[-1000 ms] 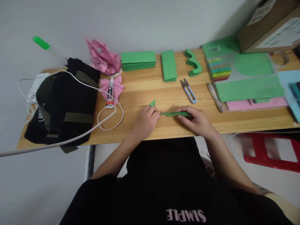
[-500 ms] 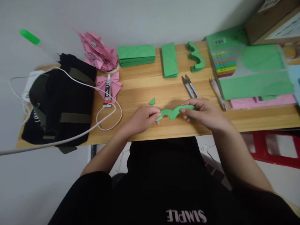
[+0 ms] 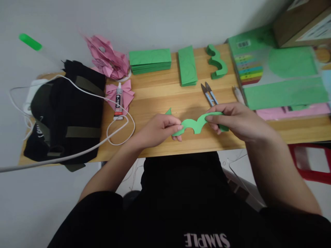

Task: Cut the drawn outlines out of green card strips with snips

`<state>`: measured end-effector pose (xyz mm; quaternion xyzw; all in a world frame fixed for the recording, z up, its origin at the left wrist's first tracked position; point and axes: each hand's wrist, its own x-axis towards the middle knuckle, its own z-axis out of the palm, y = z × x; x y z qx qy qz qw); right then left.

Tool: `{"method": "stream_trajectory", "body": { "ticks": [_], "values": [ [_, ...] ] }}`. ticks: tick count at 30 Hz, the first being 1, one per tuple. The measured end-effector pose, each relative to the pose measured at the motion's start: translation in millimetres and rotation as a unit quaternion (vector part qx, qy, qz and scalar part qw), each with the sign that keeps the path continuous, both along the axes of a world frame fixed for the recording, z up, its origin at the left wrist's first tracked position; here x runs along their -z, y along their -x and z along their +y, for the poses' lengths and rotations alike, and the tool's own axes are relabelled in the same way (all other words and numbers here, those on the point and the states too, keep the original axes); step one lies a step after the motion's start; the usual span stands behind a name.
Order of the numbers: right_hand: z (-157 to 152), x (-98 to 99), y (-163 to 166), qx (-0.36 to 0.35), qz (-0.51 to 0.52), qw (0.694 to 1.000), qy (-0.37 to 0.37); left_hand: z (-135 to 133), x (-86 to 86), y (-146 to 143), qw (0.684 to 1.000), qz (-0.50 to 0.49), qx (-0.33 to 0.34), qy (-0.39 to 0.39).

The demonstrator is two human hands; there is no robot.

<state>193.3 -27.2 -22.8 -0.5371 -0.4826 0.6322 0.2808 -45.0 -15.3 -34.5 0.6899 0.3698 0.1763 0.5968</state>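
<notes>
1. The left hand [image 3: 157, 129] has its fingers [image 3: 176, 126] pinched together on the left end of a green wavy cut-out [image 3: 192, 124].
2. The right hand [image 3: 238, 120] grips the other end. Its fingers [image 3: 213, 118] are clamped on the piece, thumb on the top face and the rest curled underneath.
3. The green wavy cut-out spans the gap between the two sets of fingers. It is held just above the near edge of the wooden surface [image 3: 160, 93], with its scalloped edge facing the person.
4. A small green scrap [image 3: 169, 111] lies on the surface just beyond the left fingers.
5. A pair of thread snips [image 3: 210, 93] lies just beyond the right fingers with its blades pointing away. A pen [image 3: 238, 94] sits beside it, further right and partly hidden by the right hand.
6. To the left of the left fingers, a loop of white cable [image 3: 121, 132] rests on the surface. Past it, a glue tube [image 3: 118, 105] lies on a pink paper bow [image 3: 121, 90].
7. Well beyond both sets of fingers, by the wall, stand two stacks of green paper strips [image 3: 150, 60] and a stack of wavy green pieces [image 3: 217, 63].
8. Far left of the fingers sits a black bag [image 3: 67, 113].
</notes>
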Motion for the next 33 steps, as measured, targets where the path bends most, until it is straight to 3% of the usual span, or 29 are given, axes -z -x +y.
{"method": "stream_trajectory", "body": {
  "ticks": [16, 25, 30, 33],
  "values": [
    [-4, -10.0, -5, 0.019, 0.054, 0.997, 0.047, -18, -8.9, -7, 0.996, -0.039, -0.078, 0.029],
    [-10, -3.1, -10, 0.034, 0.069, 0.995, 0.07, -8, 15.3, 7, 0.991, -0.096, -0.079, 0.044],
    [-12, -10.7, -10, 0.098, 0.032, 0.994, 0.024, -7, 28.1, 22, 0.987, -0.108, -0.099, 0.062],
    [-13, -18.3, -10, 0.065, 0.027, 0.997, 0.01, -8, 29.6, 28, 0.986, -0.107, -0.117, 0.049]
  ]
}}
